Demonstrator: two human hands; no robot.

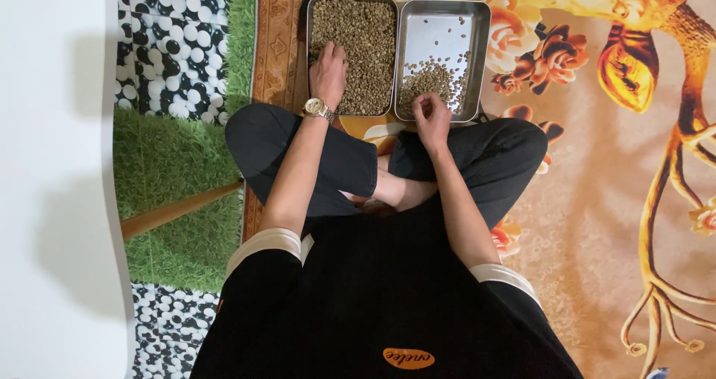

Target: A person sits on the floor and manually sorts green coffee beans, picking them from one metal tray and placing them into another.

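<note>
Posture: sitting cross-legged on a floral rug [597, 200], facing two metal trays set side by side just past the knees.
Left hand [329, 71]: resting palm down in the full tray [316, 21], fingers spread loosely and pressing into the beans, closing on nothing that shows.
Right hand [431, 114]: hovering at the near edge of the second tray [481, 28], fingers curled and pinched together; impossible to tell whether a bean is caught between them.
Step in hand: sorting, by the look of it, picking through the full tray and dropping chosen pieces into the other.
Next move, as a judgement: calling for a fine pinch on single beans and a short carry across the touching rims, without scattering onto the rug.
Beans in full tray [358, 28]: small, dull olive-brown, filling the tray edge to edge in an even layer.
Beans in second tray [431, 80]: lying in a small heap at the near end, with a few strays farther up; bare steel showing beyond.
Wrist: wearing a gold watch [318, 109] on the left arm.
</note>
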